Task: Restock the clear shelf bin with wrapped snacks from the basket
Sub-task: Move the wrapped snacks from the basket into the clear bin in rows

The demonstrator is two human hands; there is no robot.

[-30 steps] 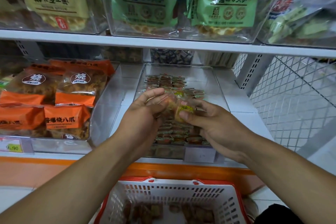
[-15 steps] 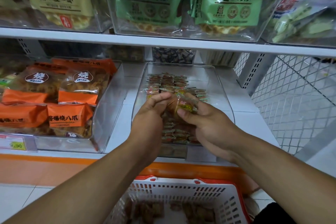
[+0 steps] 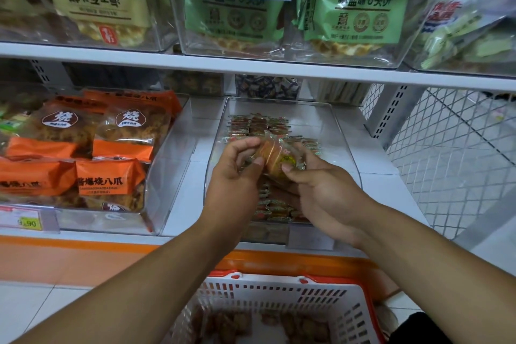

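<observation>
At far left on the lower shelf point(image 3: 178, 198) sits a clear bin of orange snack bags point(image 3: 111, 180), which plays no part in this job. Next comes the left hand point(image 3: 233, 176), raised over the clear shelf bin point(image 3: 343, 148); its fingers point(image 3: 245, 144) and thumb are curled in a pinch on the left end of a small stack of wrapped snacks point(image 3: 275, 160). The stack is held in the air just above the bin's middle, touching neither wall. On its right side the right hand point(image 3: 325, 190) closes on the same stack, thumb on the near face and fingers wrapped behind it.

Beneath and beyond the hands, the bin already holds rows of the same wrapped snacks, packed along the front and again further back (the far end and the right side of the floor show bare plastic). So the restock looks roughly half done, with this stack yet to be set down. Below, the white and red basket point(image 3: 279, 293) holds a good many brown wrapped pieces, so several more trips seem likely.
</observation>
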